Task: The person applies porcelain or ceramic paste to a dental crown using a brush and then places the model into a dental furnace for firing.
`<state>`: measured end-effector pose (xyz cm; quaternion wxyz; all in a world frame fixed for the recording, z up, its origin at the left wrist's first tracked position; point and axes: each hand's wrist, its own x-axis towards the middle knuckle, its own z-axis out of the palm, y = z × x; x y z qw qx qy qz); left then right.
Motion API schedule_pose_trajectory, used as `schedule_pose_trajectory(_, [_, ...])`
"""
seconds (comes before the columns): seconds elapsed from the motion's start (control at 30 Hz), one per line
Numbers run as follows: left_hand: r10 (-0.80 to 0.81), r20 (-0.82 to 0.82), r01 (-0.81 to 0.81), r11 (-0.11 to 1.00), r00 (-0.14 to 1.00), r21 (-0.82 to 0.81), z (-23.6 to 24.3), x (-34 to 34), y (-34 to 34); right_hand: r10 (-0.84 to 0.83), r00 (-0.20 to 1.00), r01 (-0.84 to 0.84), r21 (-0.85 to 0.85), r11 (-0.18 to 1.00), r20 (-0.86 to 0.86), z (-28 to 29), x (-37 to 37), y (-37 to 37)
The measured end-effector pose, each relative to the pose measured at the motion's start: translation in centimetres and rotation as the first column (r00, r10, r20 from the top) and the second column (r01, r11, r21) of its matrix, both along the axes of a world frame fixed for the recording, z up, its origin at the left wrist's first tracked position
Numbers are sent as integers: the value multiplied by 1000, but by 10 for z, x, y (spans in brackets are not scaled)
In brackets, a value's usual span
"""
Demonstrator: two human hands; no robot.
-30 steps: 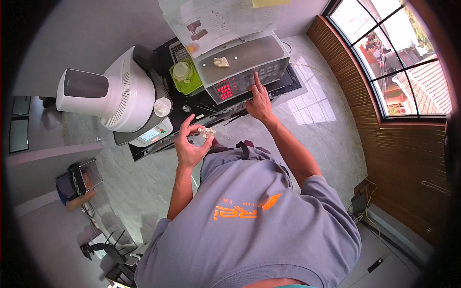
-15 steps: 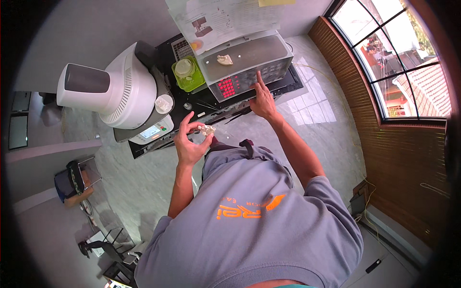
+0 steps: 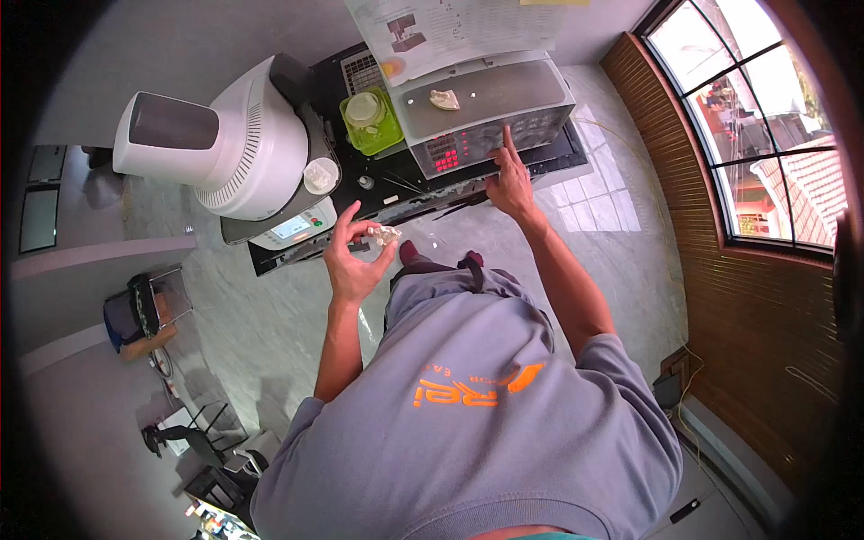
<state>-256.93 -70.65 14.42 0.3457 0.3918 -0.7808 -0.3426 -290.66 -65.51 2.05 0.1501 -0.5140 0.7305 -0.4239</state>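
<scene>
View shifts; left hand (image 3: 355,265) pinches jagged off-white lump (image 3: 386,236) near black table's front edge (image 3: 416,207); empty right hand (image 3: 512,184) points at grey boxy machine (image 3: 497,92).

Pale piece (image 3: 385,236): partly covered by the left hand (image 3: 354,265); exact shape too small to tell.
Front panel (image 3: 477,147): partly hidden behind the right hand (image 3: 513,187); fingertip contact cannot be told.
Keyboard (image 3: 360,72): near the black surface's (image 3: 393,171) far edge, partly hidden.
Paper sheet (image 3: 468,31): cut off at the view's top, print too small to read.
Window (image 3: 740,108): cut off at the top.
</scene>
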Motion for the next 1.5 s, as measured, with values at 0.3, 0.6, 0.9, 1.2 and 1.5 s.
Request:
schedule_pose_trajectory(0.3, [-22,-20,23,999,1000,35,-8,-8,-1,-32,998,33,-27,999,48,-5,1,-1])
schedule_pose_trajectory(0.6, [-31,-48,33,999,998,42,-10,-14,-6,-45,994,46,-8,999,96,5,8,-4])
schedule_pose_trajectory(0.9, [-53,-55,56,997,997,45,-8,-15,-4,-53,994,57,-45,997,99,-3,5,-5])
schedule_pose_trajectory(1.2, [-37,-7,37,999,999,19,-7,-11,0,-82,990,85,-22,996,113,-2,9,-7])
schedule_pose_trajectory(1.5, [-46,9,46,999,999,28,-5,-11,1,-50,988,49,11,999,145,9,12,-4])
